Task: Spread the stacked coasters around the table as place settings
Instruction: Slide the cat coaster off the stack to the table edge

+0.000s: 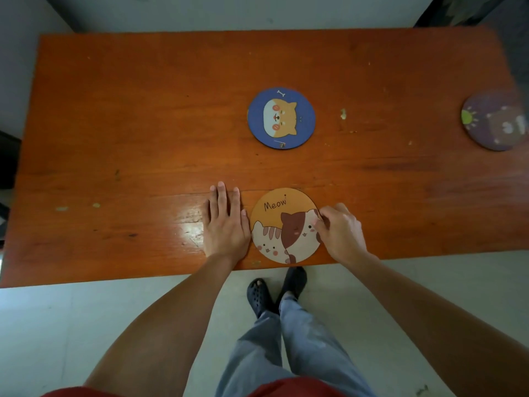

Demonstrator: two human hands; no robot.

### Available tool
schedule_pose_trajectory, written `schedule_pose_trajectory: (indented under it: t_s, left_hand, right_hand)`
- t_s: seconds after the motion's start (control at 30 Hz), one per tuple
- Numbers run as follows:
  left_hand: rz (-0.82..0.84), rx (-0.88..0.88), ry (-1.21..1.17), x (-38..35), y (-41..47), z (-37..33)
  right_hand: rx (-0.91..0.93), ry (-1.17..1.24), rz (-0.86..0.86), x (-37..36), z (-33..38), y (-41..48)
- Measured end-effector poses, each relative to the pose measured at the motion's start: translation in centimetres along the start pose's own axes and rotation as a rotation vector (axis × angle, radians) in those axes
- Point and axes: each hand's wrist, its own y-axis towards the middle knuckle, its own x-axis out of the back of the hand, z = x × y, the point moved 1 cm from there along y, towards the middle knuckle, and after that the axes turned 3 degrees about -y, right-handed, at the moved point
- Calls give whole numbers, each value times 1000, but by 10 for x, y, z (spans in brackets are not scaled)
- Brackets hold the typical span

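Observation:
An orange "Meow" coaster (282, 224) with two cartoon cats lies near the table's front edge. My right hand (340, 233) pinches its right rim with thumb and fingertips. Whether more coasters lie under it is hidden. My left hand (226, 224) rests flat on the wood just left of that coaster, fingers straight and holding nothing. A blue coaster (281, 118) with a dog face lies flat at the table's middle. A purple coaster (493, 121) lies at the right edge, blurred.
The brown wooden table (128, 124) has scuffs and small paint chips. Its front edge runs just below my hands, with pale floor and my feet in dark clogs (274, 290) beyond. A dark object (463, 10) sits at the far right corner.

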Motion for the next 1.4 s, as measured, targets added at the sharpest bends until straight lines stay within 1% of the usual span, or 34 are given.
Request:
schedule_pose_trajectory:
  t_s: [0.1,0.17,0.23,0.33,0.4,0.43,0.53,0.63,0.8,0.9,1.03,1.23,1.4]
  left_hand:
    - [18,-8,4,2,0,-1]
    - [38,-5,12,6,-1,-2]
    - [80,-16,49,13,-3,-1]
    - [174,-99,96,38,-3,7]
    - [198,-131,92,65,-9,18]
    - [188,-116,77,81,-13,25]
    - [144,2,13,124,-36,52]
    - [92,91,9,162,-72,87]
    - [1,240,63,215,-136,159]
    - [-69,325,65,241,-169,208]
    - [-98,366,106,268,-204,286]
    - [-80,338,147,311,-245,408]
    - [-88,335,137,351,-247,490]
  right_hand:
    - [-23,-141,29,7,5,4]
    - [-5,-260,53,15,10,10]
    - [73,-332,59,24,21,17]
    - [226,-345,74,38,51,30]
    - [329,-350,86,44,80,37]
    - [381,-354,93,46,97,40]
    - [564,-392,109,45,156,45]
    - [768,-445,114,35,222,38]
    - [995,-508,127,6,335,1]
    - [1099,-557,92,-18,395,-27]
    - [1142,-565,44,-61,468,-57]
    - [1120,-568,66,-129,571,-94]
    - [1107,-562,87,-163,640,-112]
